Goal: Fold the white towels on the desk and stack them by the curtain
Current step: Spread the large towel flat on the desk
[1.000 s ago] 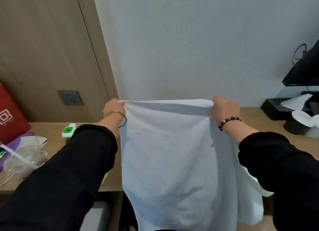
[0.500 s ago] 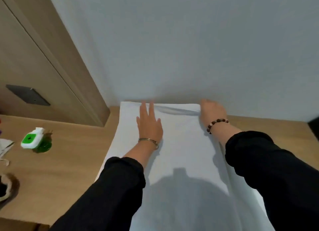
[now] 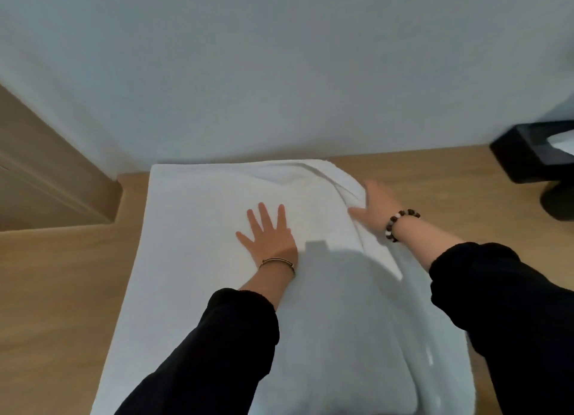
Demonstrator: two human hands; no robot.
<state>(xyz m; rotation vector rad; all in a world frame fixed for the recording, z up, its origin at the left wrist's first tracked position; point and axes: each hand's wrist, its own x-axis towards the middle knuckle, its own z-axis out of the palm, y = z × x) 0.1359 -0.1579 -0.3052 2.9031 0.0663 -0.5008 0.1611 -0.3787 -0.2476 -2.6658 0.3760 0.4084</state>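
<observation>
The white terry towel (image 3: 202,259) lies spread on the pale wooden worktop (image 3: 56,290). Its long axis runs from the bottom of the frame up to the grey wall (image 3: 279,73), where its far end lies. At its centre we see the left hand (image 3: 270,236) pressed flat, fingers splayed. The right hand (image 3: 377,206) sits at the rumpled right edge, centre right of the frame. We cannot tell whether it pinches that edge or only pushes it. We judge the right hand better placed to carry that side leftward across the short axis.
</observation>
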